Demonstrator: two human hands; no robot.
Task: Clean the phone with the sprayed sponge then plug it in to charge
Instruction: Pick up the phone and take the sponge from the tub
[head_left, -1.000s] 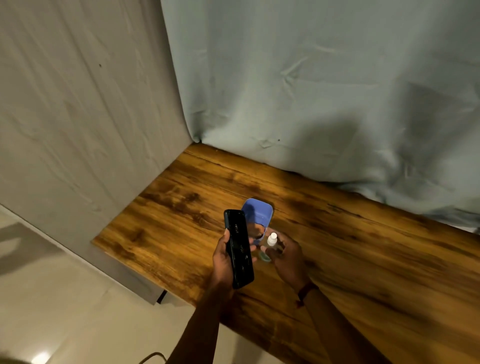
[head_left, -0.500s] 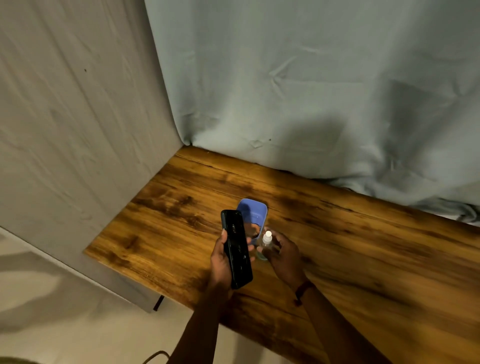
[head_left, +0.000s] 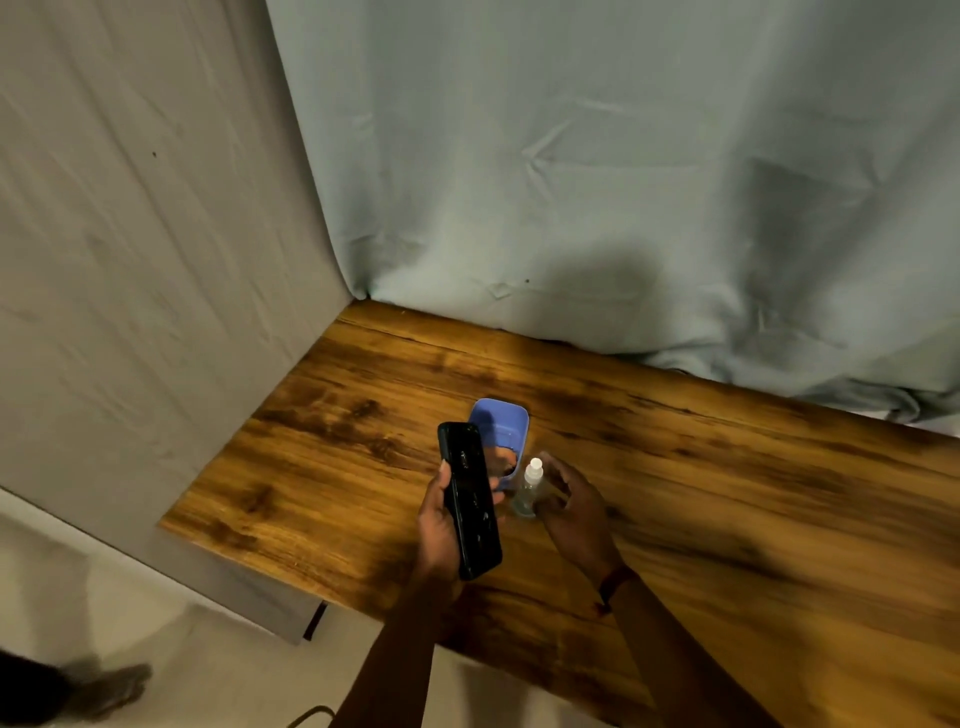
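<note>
The left hand (head_left: 439, 519) is gripping a slim black phone (head_left: 470, 499) by its long edges, holding it tilted above the brown wooden table (head_left: 727, 493). The right hand (head_left: 574, 506) is curving its fingers beside a small clear white-capped spray bottle (head_left: 529, 486) standing by a blue plastic tub (head_left: 498, 421); whether it is gripping the bottle cannot be told

A glossy black rectangular phone (head_left: 470, 499) is hanging tilted above the wooden table's (head_left: 727, 467) near edge, a small clear white-capped spray bottle (head_left: 529, 486) standing just beside.
</note>
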